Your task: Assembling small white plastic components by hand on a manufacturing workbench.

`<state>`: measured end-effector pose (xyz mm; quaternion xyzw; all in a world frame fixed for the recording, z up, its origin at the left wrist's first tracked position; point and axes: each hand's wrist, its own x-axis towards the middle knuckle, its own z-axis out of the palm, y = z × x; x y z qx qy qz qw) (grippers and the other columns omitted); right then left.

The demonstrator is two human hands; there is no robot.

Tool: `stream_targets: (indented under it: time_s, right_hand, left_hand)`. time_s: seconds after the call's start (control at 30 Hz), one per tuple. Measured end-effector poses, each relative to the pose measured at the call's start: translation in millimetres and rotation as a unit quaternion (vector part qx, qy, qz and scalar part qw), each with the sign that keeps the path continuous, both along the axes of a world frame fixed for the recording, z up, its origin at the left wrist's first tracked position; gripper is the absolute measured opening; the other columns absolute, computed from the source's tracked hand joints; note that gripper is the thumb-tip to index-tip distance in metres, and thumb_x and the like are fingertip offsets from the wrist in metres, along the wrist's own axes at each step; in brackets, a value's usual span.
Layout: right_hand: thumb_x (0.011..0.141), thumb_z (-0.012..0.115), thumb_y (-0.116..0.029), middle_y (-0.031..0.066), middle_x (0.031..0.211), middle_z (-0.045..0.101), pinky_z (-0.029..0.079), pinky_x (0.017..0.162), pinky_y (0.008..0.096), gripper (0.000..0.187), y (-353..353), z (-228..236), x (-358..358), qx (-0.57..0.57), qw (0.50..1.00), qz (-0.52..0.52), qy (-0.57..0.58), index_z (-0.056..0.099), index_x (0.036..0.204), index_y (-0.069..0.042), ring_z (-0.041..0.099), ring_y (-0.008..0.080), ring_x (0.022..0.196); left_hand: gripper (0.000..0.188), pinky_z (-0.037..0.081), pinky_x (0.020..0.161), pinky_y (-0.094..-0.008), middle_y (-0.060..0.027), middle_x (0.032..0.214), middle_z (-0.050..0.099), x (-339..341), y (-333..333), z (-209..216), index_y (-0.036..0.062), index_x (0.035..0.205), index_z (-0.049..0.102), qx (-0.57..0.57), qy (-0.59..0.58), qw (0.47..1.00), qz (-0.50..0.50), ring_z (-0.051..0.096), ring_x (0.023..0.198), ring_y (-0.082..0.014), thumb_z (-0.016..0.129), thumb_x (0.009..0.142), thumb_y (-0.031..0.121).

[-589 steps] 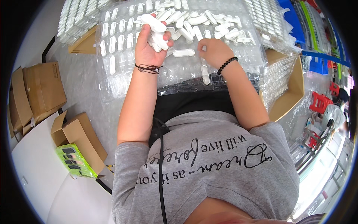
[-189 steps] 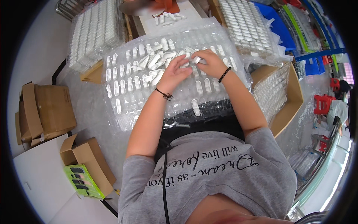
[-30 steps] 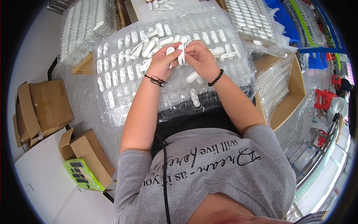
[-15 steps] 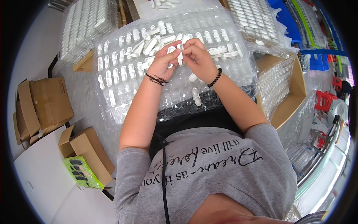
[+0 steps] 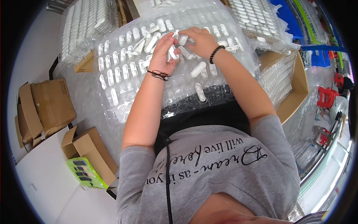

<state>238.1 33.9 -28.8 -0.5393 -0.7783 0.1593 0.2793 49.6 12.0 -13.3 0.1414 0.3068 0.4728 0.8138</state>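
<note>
My left hand (image 5: 163, 56) is closed around a white oval plastic piece (image 5: 172, 53) above a clear blister tray (image 5: 182, 84). Close beside it, my right hand (image 5: 202, 43) has its thumb and fingers curled about another white oval piece (image 5: 182, 39), at the edge of a loose pile (image 5: 151, 44) of the same pieces. Rows of white pieces (image 5: 110, 77) sit in the tray's left pockets. Nearer me, one oval piece (image 5: 198, 69) lies slanted across the pockets, and another piece (image 5: 200, 92) rests by the front edge.
Stacked filled trays (image 5: 87, 30) stand at the far left, with more trays (image 5: 257, 20) at the far right. An opened carton (image 5: 294, 87) holding trays is on the right. Cardboard boxes (image 5: 52, 104) stand at the left, near a green-edged package (image 5: 87, 172).
My hands, close together before, have moved apart. The right has shifted forward and right to a piece by the pile. A slanted oval piece now shows where my right hand was.
</note>
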Motion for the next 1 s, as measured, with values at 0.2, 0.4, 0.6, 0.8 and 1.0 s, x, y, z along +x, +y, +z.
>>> stream_targets:
  time_s: [0.2, 0.4, 0.6, 0.8, 1.0]
  right_hand:
    - [0.083, 0.065, -0.024, 0.0066, 0.105, 0.06, 0.042, 0.091, 0.0422, 0.011, 0, -7, 12, -0.042, 0.998, -0.035, -0.036, 0.068, 0.088, -0.015, 0.056, 0.0286, 0.1]
    - [0.087, 0.067, -0.013, 0.0019, 0.095, 0.056, 0.047, 0.073, 0.0253, 0.01, -12, 10, 2, -0.105, 0.934, 0.035, 0.341, 0.063, 0.09, -0.004, 0.057, 0.0116, 0.086]
    - [0.088, 0.067, -0.013, 0.001, 0.092, 0.055, 0.046, 0.072, 0.0257, 0.012, -16, 21, 6, -0.157, 0.915, 0.14, 0.345, 0.067, 0.094, -0.003, 0.056, 0.0101, 0.081]
    - [0.084, 0.066, -0.013, 0.0043, 0.088, 0.06, 0.047, 0.073, 0.0302, 0.012, -9, 19, 22, -0.115, 0.945, 0.149, 0.267, 0.07, 0.095, -0.008, 0.058, 0.0185, 0.082]
    - [0.083, 0.066, -0.031, 0.013, 0.093, 0.065, 0.051, 0.082, 0.0411, 0.03, 6, -20, 25, -0.042, 0.976, -0.155, -0.146, 0.068, 0.097, -0.004, 0.062, 0.0305, 0.094]
  left_hand:
    - [0.035, 0.051, 0.057, -0.0304, -0.006, 0.09, 0.059, 9, -3, 3, 0.0109, 0.122, 0.049, 0.024, 0.055, 0.995, 0.078, 0.061, 0.072, -0.0192, 0.057, 0.088, 0.008]
    - [0.034, 0.053, 0.064, -0.034, -0.0067, 0.094, 0.059, 19, -10, 7, 0.0086, 0.124, 0.046, 0.123, 0.18, 0.973, 0.072, 0.056, 0.071, -0.0163, 0.059, 0.093, 0.011]
    - [0.031, 0.046, 0.054, -0.0295, -0.0061, 0.09, 0.059, 16, -8, 1, 0.0045, 0.116, 0.053, 0.074, 0.162, 0.984, 0.014, 0.056, 0.068, -0.0151, 0.067, 0.089, 0.013]
    - [0.024, 0.045, 0.051, -0.0268, -0.0087, 0.085, 0.064, 13, -5, -1, 0.0052, 0.109, 0.056, 0.054, 0.149, 0.987, -0.005, 0.055, 0.062, -0.013, 0.064, 0.091, 0.018]
    - [0.03, 0.045, 0.05, -0.0262, -0.0157, 0.095, 0.067, 18, -3, 3, 0.0016, 0.115, 0.053, 0.061, 0.154, 0.986, 0.0, 0.056, 0.061, -0.0133, 0.062, 0.092, 0.02]
